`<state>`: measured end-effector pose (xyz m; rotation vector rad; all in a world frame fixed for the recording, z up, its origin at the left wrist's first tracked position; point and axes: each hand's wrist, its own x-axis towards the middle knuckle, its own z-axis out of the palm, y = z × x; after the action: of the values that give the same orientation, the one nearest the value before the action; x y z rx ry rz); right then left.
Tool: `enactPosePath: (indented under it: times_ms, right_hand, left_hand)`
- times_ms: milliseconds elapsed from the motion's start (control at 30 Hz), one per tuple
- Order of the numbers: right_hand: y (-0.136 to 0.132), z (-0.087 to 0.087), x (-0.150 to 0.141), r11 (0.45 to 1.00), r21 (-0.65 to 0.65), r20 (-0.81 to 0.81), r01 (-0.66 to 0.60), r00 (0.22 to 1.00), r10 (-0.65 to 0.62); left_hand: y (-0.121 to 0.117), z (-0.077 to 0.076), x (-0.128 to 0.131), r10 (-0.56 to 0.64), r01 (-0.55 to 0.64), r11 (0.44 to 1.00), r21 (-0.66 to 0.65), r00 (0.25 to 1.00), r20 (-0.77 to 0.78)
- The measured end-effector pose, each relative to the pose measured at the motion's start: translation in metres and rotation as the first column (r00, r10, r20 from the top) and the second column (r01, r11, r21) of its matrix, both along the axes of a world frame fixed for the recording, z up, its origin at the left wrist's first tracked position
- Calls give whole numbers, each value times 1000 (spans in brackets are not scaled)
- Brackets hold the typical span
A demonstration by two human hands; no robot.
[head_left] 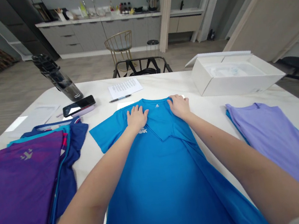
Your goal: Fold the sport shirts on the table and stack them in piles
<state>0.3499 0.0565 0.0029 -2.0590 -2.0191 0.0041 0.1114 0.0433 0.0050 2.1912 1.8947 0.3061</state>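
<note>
A blue T-shirt point(160, 172) lies in front of me, its collar toward the far side of the table. The sleeve on its left is spread out, while the right side is folded inward with the sleeve over the chest. My left hand point(138, 117) rests on the shirt near the left shoulder, fingers apart, just above a white printed logo. At the folded right shoulder, my right hand point(179, 106) lies on the fabric with fingers spread. Below the hands the shirt's body runs toward me, with creases along its right side.
On the left sits a stack of folded shirts, a purple shirt point(29, 187) topmost. A folded lavender shirt point(282, 142) lies right. Farther back are a water bottle point(59, 79), a phone point(78, 106), a pen point(120, 98), a printed paper point(125, 88) and an opened white box point(235, 73).
</note>
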Motion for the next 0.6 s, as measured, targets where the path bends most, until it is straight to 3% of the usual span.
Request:
enactPosePath:
  times_ms: [133, 433, 533, 600]
  right_hand:
    - [-1, -11, -6, 999, -51, 1, 7, 1000, -7]
    - [6, -11, -4, 998, -54, 23, 12, 1000, -10]
    - [-11, -7, -4, 999, -29, 32, -21, 999, 22]
    - [-28, -5, -2, 992, -68, 19, -102, 994, 103]
  left_hand:
    - [12, -12, -4, 14, -16, 996, -85, 1000, -21]
    - [29, -18, -7, 20, -20, 1000, -1, 1000, -24]
    - [15, -14, -7, -67, 68, 995, 79, 998, -8]
    - [-5, -11, -4, -224, 226, 964, 137, 974, -32]
